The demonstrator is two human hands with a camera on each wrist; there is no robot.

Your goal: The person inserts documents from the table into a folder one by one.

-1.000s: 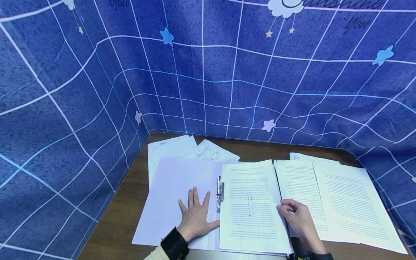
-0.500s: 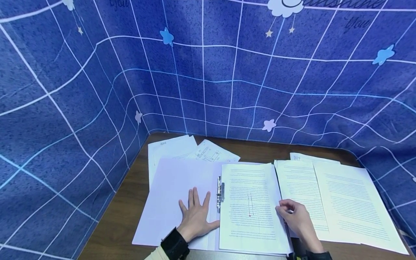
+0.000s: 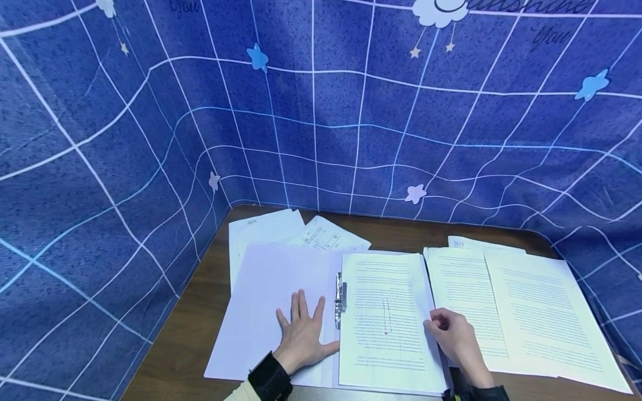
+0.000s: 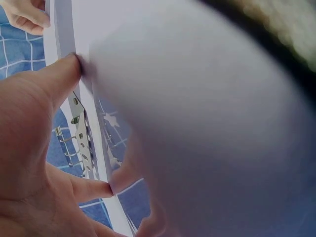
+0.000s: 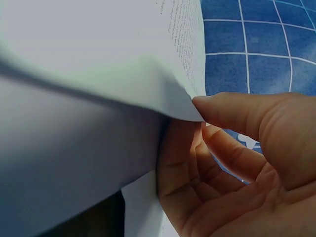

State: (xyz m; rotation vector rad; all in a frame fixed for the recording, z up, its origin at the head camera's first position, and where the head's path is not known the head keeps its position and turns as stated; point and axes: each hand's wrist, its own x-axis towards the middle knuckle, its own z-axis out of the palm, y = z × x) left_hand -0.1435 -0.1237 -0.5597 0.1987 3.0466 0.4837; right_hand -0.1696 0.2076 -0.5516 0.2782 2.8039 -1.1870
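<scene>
A lavender folder (image 3: 273,278) lies spread on the table in the head view. Across its left cover my left hand (image 3: 304,338) rests flat with the fingers spread, its thumb beside the metal clip (image 3: 338,301). Printed paper (image 3: 383,278) with red marks lies on the folder's right side. At that paper's right edge my right hand (image 3: 453,335) pinches the edge between thumb and fingers. In the right wrist view the pinched paper (image 5: 163,94) bends up at the thumb tip; how many sheets are held I cannot tell.
More printed sheets (image 3: 546,312) lie to the folder's right, partly overlapping. Behind the folder are loose papers (image 3: 266,228) and a drawing sheet (image 3: 326,236). The brown table (image 3: 180,334) meets a blue patterned curtain (image 3: 321,128) at the back and left.
My right hand has shifted slightly left, with the paper's edge still pinched. The left hand and the folder stay in place.
</scene>
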